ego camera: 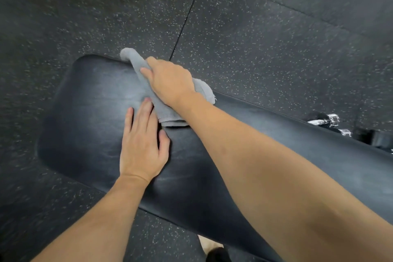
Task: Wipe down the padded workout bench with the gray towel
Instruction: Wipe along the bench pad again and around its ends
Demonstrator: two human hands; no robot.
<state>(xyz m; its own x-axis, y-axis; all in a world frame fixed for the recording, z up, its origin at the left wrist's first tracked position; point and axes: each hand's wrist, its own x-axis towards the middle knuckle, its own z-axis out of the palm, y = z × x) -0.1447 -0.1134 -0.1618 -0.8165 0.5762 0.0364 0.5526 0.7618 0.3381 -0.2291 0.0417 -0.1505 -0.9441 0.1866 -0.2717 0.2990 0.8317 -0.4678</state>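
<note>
Nearest the camera, 2 bare forearms reached out over the padded workout bench (89, 134), whose long axis ran from the rounded end at the left toward the lower right, across a speckled rubber floor (265, 38). The left hand (142, 144) lay flat on the black pad, fingers extended and close together, thumb out to the side, holding nothing; its fingertips touched the near edge of the gray towel (168, 112). Just beyond it, the right hand (170, 81) pressed palm-down on the towel, fingers curled over the bunched cloth and gripping it against the pad near the far edge. One tail of the towel poked past the bench's far rim, another trailed out behind the wrist.

The towel sat close to the rounded end, so most of the unwiped length probably lay to the right, along the pad's axis and under the right forearm. The right hand was clearly the working one; a stroke would likely pull back along that axis. Farther right, chrome dumbbell handles (325, 120) rested on the floor beside the bench.
</note>
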